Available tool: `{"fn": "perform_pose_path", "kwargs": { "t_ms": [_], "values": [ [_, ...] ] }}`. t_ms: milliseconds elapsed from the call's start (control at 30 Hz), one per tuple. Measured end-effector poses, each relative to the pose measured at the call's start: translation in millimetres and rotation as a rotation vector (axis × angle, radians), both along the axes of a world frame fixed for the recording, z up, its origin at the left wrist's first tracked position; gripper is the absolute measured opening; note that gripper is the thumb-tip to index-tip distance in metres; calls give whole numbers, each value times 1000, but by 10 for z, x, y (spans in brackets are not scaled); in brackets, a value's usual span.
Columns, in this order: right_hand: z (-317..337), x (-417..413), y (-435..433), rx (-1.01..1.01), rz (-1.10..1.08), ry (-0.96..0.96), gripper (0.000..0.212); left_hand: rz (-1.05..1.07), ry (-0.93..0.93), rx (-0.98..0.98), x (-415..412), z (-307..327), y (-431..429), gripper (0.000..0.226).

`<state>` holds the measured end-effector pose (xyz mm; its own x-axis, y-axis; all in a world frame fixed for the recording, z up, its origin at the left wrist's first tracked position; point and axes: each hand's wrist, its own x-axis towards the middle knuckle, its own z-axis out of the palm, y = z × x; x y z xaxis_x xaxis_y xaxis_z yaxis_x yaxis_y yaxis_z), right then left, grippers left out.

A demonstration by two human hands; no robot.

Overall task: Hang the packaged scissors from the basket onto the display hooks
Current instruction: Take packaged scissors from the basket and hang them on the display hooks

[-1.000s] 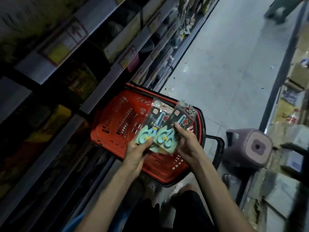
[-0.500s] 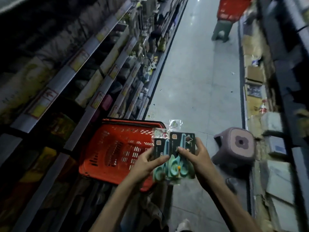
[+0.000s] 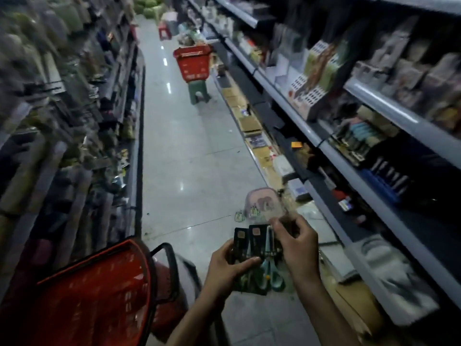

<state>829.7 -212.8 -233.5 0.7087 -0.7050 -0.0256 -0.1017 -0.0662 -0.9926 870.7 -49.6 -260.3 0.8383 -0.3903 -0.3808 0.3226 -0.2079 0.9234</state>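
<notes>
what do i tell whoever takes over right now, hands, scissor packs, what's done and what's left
Left hand: grips the scissor packs from below, thumb across their fronts.
Right hand: pinches the packs near their top edge.
Packs: at least two, fanned, held above the aisle floor, clear of the red basket, which is low on the left.
Done: these packs are out of the basket.
Left: none is hung yet. The view is too blurred to pick out the hooks or to tell whether more packs are in the basket.
</notes>
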Motion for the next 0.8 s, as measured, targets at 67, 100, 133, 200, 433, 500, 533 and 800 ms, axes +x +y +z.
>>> {"fn": "perform_pose_path", "kwargs": {
  "t_ms": [67,100,133,200,433,500,533,800],
  "values": [
    [37,-194,-244,-13,-104,3,7,-77,15,-21,-88,71,-283,39],
    [51,-299,-366,-4,-161,-4,8,-104,27,-30,-120,94,-407,37],
    [64,-409,-487,10,-218,-14,9,-128,41,-41,-146,113,-513,35],
    [77,-641,-681,74,-321,-26,8,-185,61,-58,-186,138,-682,30],
    [263,-1518,-905,-137,-760,70,16,-436,56,-123,-320,373,-1145,27],
    [346,-1777,-809,-378,-852,189,30,-522,39,-155,-425,449,-1275,22],
    [379,-1908,-751,-468,-872,262,37,-566,37,-162,-504,485,-1333,20],
    [547,-2872,-314,-543,-969,605,57,-926,149,-237,-1392,556,-1637,23]
  ]
}}
